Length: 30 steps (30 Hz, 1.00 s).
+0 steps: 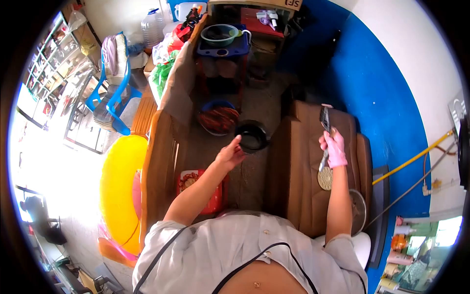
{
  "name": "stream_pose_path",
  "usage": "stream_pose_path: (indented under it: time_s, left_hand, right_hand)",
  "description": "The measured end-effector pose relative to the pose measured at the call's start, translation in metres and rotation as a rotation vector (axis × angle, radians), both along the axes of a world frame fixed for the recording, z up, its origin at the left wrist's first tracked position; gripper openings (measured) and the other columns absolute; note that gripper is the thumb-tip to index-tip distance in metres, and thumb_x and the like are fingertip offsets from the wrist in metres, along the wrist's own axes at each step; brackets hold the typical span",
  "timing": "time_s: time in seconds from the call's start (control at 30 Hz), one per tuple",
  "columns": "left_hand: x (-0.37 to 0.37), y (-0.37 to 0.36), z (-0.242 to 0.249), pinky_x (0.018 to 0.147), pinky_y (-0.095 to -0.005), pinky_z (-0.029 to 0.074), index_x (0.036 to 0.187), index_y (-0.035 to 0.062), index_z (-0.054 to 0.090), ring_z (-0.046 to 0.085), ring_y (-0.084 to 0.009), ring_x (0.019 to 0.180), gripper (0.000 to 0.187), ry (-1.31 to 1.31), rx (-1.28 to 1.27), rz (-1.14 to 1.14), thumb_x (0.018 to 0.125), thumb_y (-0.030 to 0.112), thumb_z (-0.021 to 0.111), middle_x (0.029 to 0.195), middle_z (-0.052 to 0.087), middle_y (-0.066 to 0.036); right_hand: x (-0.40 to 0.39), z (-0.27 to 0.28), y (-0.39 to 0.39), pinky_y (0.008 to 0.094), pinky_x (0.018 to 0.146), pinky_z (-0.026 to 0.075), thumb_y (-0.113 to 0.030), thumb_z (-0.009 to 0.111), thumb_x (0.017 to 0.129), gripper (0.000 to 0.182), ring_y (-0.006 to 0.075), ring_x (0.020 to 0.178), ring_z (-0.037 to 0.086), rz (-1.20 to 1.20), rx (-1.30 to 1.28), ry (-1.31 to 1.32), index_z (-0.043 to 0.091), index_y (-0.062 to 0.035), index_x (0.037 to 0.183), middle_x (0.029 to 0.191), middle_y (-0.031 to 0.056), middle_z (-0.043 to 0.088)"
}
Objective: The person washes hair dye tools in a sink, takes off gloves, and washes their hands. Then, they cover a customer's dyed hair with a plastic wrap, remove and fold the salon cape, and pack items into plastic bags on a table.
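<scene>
Here, in the head view, we count one black bowl [254,140], grasped in the left hand [231,156] beside one brown seat [293,171], and one slim tool [324,117], gripped in the right hand [334,147] near one round disc [324,179].

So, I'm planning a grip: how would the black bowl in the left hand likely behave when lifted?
The black bowl is likely stiff, given its even, round outline. It is probably light, since only the left hand holds it. Gripped at one side, it may tip.

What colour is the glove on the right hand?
Pink; the glove shows in the head view.
</scene>
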<state>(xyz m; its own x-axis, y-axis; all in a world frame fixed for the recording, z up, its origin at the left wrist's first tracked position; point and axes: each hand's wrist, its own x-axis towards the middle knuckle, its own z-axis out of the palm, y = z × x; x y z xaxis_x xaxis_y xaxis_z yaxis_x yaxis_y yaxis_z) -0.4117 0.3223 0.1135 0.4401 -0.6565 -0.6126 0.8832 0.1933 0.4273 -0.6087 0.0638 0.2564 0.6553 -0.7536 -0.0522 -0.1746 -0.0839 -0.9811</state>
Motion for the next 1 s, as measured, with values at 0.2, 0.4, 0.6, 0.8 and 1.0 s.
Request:
stream_pose_path:
  time_s: [0.2,0.4,0.6,0.8,1.0]
  left_hand:
    - [0.083,0.056,0.01,0.087,-0.0409,0.038,0.073,0.012,0.046,0.046,-0.0192,0.087,0.038,0.065,0.07,0.282,0.065,0.037,0.073,0.083,0.049,-0.002]
    - [0.154,0.031,0.043,0.087,-0.0373,0.039,0.078,0.0099,0.049,0.047,-0.0191,0.092,0.04,-0.035,0.046,0.373,0.065,0.04,0.072,0.09,0.051,-0.004]
    - [0.259,-0.084,0.072,0.09,-0.0364,0.035,0.101,0.0096,0.048,0.046,-0.0191,0.095,0.045,-0.125,-0.085,0.339,0.072,0.039,0.067,0.1,0.05,-0.004]
    - [0.424,-0.208,0.096,0.072,-0.0299,0.042,0.095,0.0076,0.05,0.047,-0.0134,0.08,0.041,-0.722,0.318,0.378,0.067,0.027,0.073,0.084,0.05,-0.002]
    - [0.55,-0.291,0.134,0.081,-0.0349,0.039,0.099,0.0046,0.047,0.047,-0.029,0.096,0.055,-2.054,0.937,0.08,0.051,0.011,0.073,0.099,0.048,-0.01]
  right_hand:
    - [0.15,-0.001,-0.04,0.0192,0.04,0.034,-0.013,0.047,0.086,0.015,0.0064,0.042,0.042,0.203,0.037,-0.094,0.049,-0.0046,0.099,0.06,0.0035,0.051]
    - [0.269,-0.031,-0.112,0.0202,0.04,0.035,-0.013,0.046,0.086,0.01,0.0071,0.042,0.044,0.302,-0.024,-0.106,0.048,-0.0045,0.091,0.059,0.0039,0.052]
    - [0.378,-0.077,-0.203,0.0207,0.04,0.037,-0.011,0.046,0.085,0.008,0.0078,0.042,0.044,0.302,0.071,-0.029,0.049,-0.0047,0.088,0.059,0.0035,0.052]
    - [0.425,-0.125,-0.295,0.0203,0.036,0.034,-0.009,0.044,0.086,0.013,0.0078,0.039,0.043,0.172,0.186,0.058,0.051,-0.0041,0.097,0.057,0.0033,0.052]
    - [0.445,-0.16,-0.339,0.0189,0.038,0.035,-0.012,0.046,0.086,0.016,0.0061,0.04,0.044,0.082,0.219,0.084,0.05,-0.0055,0.1,0.059,0.003,0.052]
